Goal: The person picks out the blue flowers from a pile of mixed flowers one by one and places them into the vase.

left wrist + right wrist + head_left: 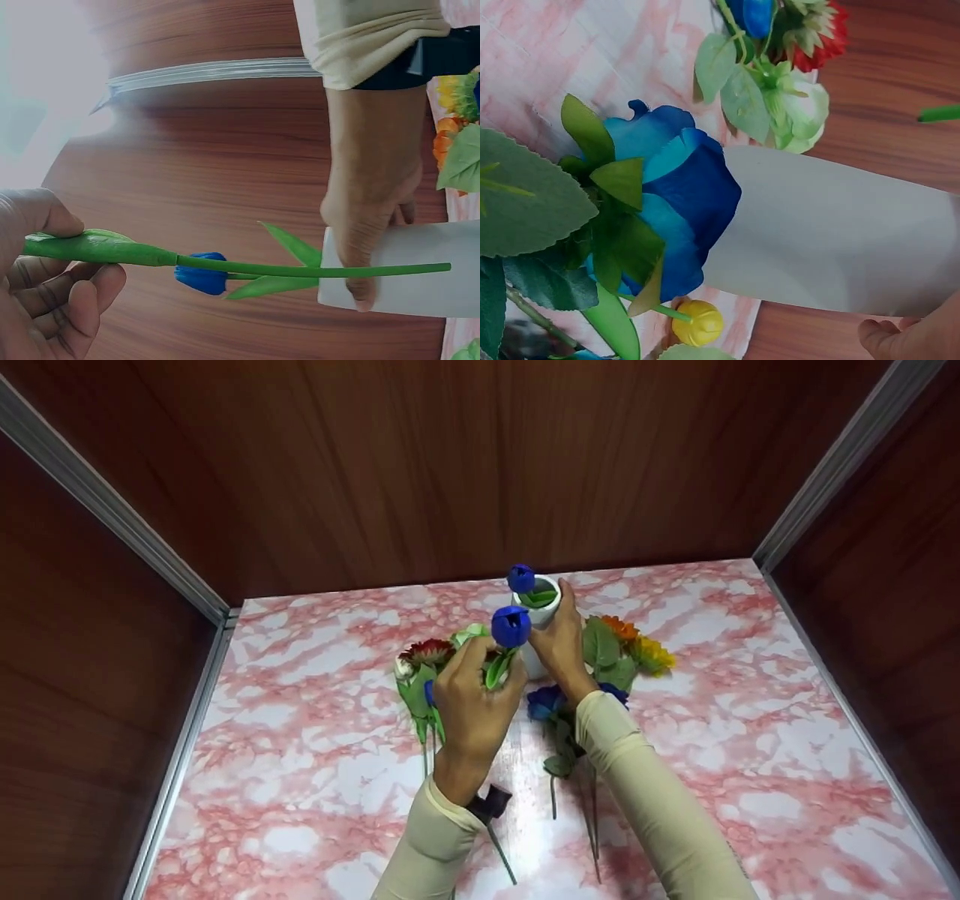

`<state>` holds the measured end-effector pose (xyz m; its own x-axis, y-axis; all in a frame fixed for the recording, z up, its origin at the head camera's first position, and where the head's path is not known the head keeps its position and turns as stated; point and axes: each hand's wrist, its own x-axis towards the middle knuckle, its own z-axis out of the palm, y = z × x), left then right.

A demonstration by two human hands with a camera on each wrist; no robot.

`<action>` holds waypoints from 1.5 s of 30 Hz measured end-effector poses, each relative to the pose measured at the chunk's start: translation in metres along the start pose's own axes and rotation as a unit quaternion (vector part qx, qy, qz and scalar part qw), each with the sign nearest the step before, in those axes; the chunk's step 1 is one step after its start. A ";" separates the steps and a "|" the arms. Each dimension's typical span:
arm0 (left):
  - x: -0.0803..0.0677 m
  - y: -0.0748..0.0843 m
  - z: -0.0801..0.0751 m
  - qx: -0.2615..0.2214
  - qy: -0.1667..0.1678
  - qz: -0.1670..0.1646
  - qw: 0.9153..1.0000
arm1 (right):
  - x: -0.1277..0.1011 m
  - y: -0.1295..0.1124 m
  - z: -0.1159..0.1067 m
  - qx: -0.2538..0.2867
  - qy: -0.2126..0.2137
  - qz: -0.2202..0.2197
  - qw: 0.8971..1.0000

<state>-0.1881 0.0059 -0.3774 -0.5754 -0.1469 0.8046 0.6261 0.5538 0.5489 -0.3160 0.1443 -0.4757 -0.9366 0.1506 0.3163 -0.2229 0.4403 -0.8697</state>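
Note:
My left hand (480, 675) pinches the green stem of a blue tulip (511, 626) and holds it upright just left of a white vase (541, 619). My right hand (559, 641) wraps around the vase from the right side. A second blue tulip (520, 578) stands in the vase mouth. In the left wrist view my left hand (75, 255) holds the stem (315, 269), which crosses in front of the right hand (367, 217) and the vase (420, 274). The right wrist view shows the vase wall (832, 232) and one right fingertip (907, 337).
Loose artificial flowers lie on the pink marbled tabletop (750, 735) around the vase: a red one (427, 651) and a white bud (405, 667) to the left, orange and yellow ones (641, 645) to the right, a blue rose (544, 701) in front. Wooden walls enclose three sides.

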 end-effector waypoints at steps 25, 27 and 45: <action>0.022 0.029 -0.015 -0.039 0.101 0.084 0.991 | 0.011 -0.001 -0.003 0.053 -0.023 0.016 0.998; 0.023 0.029 -0.016 -0.049 0.119 0.096 0.987 | 0.011 -0.001 -0.003 0.055 -0.027 0.020 0.998; 0.017 0.013 0.002 -0.040 0.090 0.065 0.993 | 0.006 0.004 0.002 0.061 -0.027 0.032 0.997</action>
<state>-0.1907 0.0118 -0.3569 -0.3884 -0.2268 0.8931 0.7326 0.5119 0.4486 -0.3234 0.1447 -0.4779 -0.9623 0.1260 0.2412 -0.1907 0.3204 -0.9279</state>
